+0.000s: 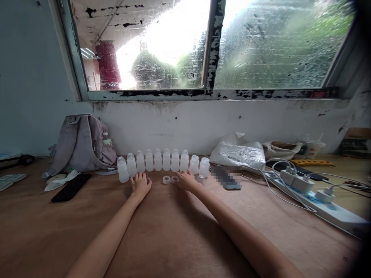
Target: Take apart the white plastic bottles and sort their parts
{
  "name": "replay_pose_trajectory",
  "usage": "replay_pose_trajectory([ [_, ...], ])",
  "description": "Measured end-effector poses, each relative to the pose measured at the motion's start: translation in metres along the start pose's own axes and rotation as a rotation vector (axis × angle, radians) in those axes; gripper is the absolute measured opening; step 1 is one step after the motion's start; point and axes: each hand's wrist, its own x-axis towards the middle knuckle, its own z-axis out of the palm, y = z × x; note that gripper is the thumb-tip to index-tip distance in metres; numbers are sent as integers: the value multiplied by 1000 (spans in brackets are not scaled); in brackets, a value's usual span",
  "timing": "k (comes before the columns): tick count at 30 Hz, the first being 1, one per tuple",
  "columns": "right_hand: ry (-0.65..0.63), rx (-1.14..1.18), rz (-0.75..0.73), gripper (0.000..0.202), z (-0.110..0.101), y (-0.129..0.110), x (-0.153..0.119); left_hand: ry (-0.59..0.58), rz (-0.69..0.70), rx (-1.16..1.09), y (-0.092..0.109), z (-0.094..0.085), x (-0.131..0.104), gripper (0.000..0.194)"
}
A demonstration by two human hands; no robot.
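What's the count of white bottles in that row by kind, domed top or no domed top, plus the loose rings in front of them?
Bottles with domed tops: 8
Bottles without domed tops: 2
Loose rings: 2 in view
Total: 12

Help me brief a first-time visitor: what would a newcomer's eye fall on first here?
Probably the big, glaring window across the top. Next, I'd guess, the curved row of pale bottles standing at the back of the brown tabletop, with the left hand and right hand reaching in from the near side.
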Motion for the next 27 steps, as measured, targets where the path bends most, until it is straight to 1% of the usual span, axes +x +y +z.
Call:
replay_pose_trajectory([
  [3,-12,49,5,40,-14,13,3,-4,-10,-2,0,1,1,26],
  [6,-27,97,26,39,-31,32,5,-27,-30,-15,1,1,1,28],
  [10,-128,163,105,39,-44,55,2,0,-28,-45,1,-1,0,36],
  [14,-219,166,182,44,-45,68,-1,9,-19,-65,1,-2,0,39],
  [19,-285,187,207,43,-42,70,-3,33,10,-78,0,0,0,39],
  [23,-298,206,202,39,-38,68,-2,60,36,-93,-2,3,1,38],
  [27,-295,201,180,35,-32,68,1,28,-24,-132,-6,8,4,43],
])
